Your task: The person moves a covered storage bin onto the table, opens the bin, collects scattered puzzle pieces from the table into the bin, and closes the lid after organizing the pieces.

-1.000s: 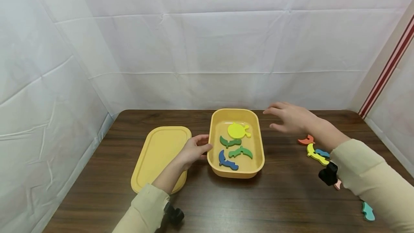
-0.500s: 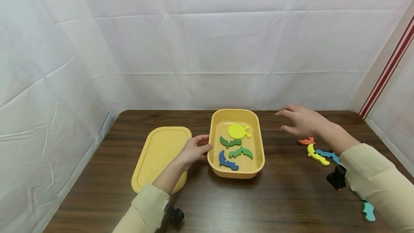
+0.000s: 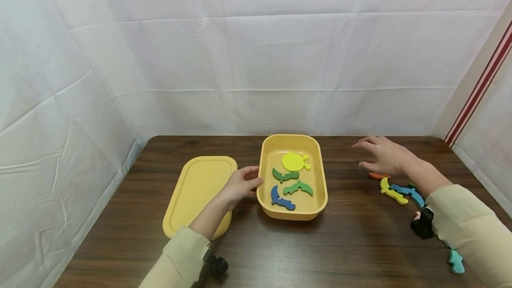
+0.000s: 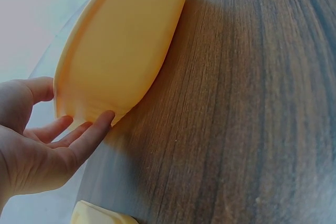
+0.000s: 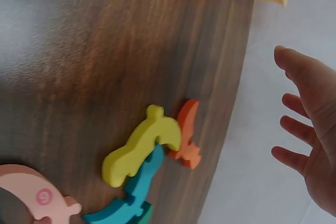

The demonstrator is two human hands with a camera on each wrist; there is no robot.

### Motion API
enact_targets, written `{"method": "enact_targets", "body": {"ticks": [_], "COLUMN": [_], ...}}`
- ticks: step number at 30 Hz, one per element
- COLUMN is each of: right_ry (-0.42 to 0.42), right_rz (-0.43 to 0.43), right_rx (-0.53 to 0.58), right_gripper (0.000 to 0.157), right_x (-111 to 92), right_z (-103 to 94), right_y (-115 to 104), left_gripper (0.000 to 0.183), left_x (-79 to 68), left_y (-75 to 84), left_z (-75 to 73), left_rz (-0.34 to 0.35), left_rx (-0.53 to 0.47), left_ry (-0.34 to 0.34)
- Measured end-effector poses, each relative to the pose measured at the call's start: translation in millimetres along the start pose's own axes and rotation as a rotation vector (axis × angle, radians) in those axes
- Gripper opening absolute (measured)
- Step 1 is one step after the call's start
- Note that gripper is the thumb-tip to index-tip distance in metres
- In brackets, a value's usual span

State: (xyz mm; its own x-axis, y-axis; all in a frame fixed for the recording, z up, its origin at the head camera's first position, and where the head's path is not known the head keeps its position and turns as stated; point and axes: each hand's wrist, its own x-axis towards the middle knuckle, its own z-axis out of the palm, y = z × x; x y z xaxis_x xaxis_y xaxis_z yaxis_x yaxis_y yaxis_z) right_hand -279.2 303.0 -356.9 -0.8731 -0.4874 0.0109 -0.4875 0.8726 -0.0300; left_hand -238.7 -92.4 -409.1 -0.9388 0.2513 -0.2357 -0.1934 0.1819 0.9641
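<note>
Left grip (image 3: 238, 186) has its fingers rather loose and spread, and they touch the left wall of the yellow box (image 3: 292, 216); it does not seem to clutch it firmly. Right grip (image 3: 384, 154) is wide, with fingers apart, holds nothing, and hovers at the far right, close to the loose toy pieces.

As I judge, the work is about halfway: four pieces are inside the box, and at least six others are outside it, on the right part of the tabletop (image 3: 360, 252). These are the orange piece (image 5: 188, 132), the long yellow piece (image 5: 137, 150), the light blue piece (image 5: 137, 190), the small green piece (image 5: 146, 213), which is mostly hidden by the light blue one, the pink piece (image 5: 37, 190), and, more near, the turquoise piece (image 3: 456, 261). Under the right sleeve (image 3: 460, 217) I cannot tell if more are lying.

The box stands in the middle, without cover. Inside, from far to near, lie the round yellow piece (image 3: 294, 162), the dark green piece (image 3: 285, 176), the lighter green piece (image 3: 298, 188) and the dark blue piece (image 3: 282, 200). Its lid (image 3: 196, 190) lies flat to the left, partly behind the left arm, not yet put on.
</note>
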Motion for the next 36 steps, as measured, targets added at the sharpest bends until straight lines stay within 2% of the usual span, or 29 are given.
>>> {"method": "enact_targets", "body": {"ticks": [8,17,24,36], "right_ry": [-0.04,-0.043,-0.03,-0.058], "right_rz": [0.055,0.093,0.081,0.082], "right_rx": [0.066,0.064,0.073,0.104], "right_gripper": [0.052,0.052,0.049,0.044], "right_x": [-11,-19,-24,-28], "right_z": [15.9,28.7,36.8,49.9], "right_y": [7,21,28,37], "left_gripper": [0.046,0.046,0.046,0.045], "left_x": [-1.1,-2.5,-2.2,-2.1], "left_y": [1.0,1.3,0.9,0.5], "left_z": [0.9,1.5,1.5,2.4], "left_rz": [-0.004,-0.002,-0.002,-0.009], "left_rx": [0.005,-0.003,-0.004,-0.007], "left_ry": [0.005,0.004,0.005,0.007]}}
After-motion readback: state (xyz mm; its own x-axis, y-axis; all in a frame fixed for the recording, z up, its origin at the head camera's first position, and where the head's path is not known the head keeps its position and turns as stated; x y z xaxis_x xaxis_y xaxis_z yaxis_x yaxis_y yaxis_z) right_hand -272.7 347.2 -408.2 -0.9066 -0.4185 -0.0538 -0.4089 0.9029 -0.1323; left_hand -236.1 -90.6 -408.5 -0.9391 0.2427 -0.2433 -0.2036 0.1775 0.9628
